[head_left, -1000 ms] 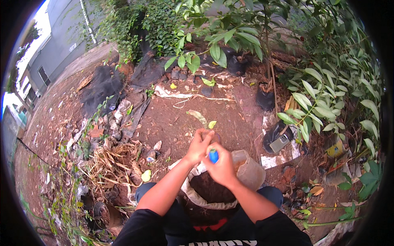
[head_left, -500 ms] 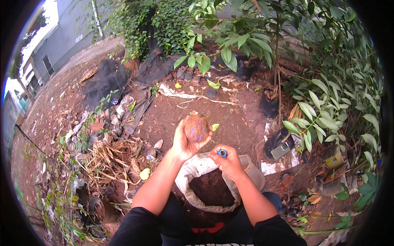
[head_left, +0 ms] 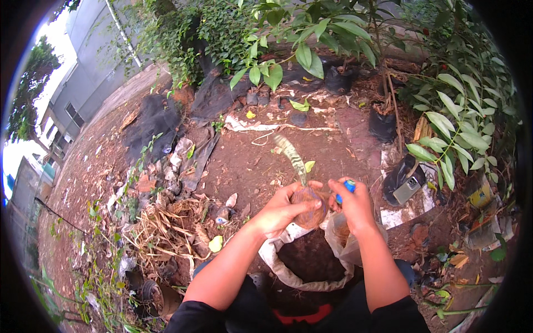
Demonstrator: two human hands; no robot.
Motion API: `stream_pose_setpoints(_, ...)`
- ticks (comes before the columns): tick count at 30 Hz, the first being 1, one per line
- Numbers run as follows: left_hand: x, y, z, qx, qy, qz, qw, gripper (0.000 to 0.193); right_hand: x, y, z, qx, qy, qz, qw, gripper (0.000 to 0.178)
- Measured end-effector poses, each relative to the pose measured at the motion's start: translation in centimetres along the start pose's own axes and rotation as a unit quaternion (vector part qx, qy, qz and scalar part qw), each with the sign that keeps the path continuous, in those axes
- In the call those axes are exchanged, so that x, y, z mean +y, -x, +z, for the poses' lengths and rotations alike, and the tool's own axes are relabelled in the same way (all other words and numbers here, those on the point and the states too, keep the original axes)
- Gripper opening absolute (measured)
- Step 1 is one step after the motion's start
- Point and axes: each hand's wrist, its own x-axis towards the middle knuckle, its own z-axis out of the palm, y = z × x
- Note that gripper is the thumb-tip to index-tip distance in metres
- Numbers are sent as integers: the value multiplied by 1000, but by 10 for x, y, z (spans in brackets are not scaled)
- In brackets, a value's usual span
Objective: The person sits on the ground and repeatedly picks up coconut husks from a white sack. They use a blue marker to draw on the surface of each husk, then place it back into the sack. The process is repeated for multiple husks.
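My left hand (head_left: 276,213) is closed around a round, brown fibre-covered root ball (head_left: 306,212) wound with purple-blue thread. A mottled green snake plant leaf (head_left: 294,158) stands up from the ball, tilted to the left. Close beside it on the right, my right hand (head_left: 358,206) grips a blue thread spool (head_left: 346,190); its fingertips are near the ball, and whether they touch it I cannot tell. Below both hands, a white sack (head_left: 273,261) with rolled-down rim holds dark soil (head_left: 311,256). A clear plastic bag (head_left: 344,244) with brownish contents leans at the sack's right side.
A phone (head_left: 407,190) rests against a black pot (head_left: 393,183) at the right. Dry straw (head_left: 166,222) and litter lie to the left. Black netting (head_left: 150,125) covers ground farther back. Leafy branches (head_left: 311,58) overhang from the far side and right.
The root ball has come down and toward my right hand, turned so the leaf now shows upright. My right hand has risen slightly with the spool. The view has shifted a little.
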Motion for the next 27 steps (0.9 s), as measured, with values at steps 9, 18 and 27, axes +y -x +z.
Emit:
stream_pose_setpoints(9,-28,-12,-14,135,-343,89,925,55,-2,0,-1,-72,-103,29,992,12)
stream_pose_setpoints(18,-23,-27,-27,109,347,35,931,39,70,43,51,-250,110,-93,957,17)
stream_pose_setpoints(27,-15,-23,-19,22,356,10,934,62,54,17,32,-272,30,-100,957,6)
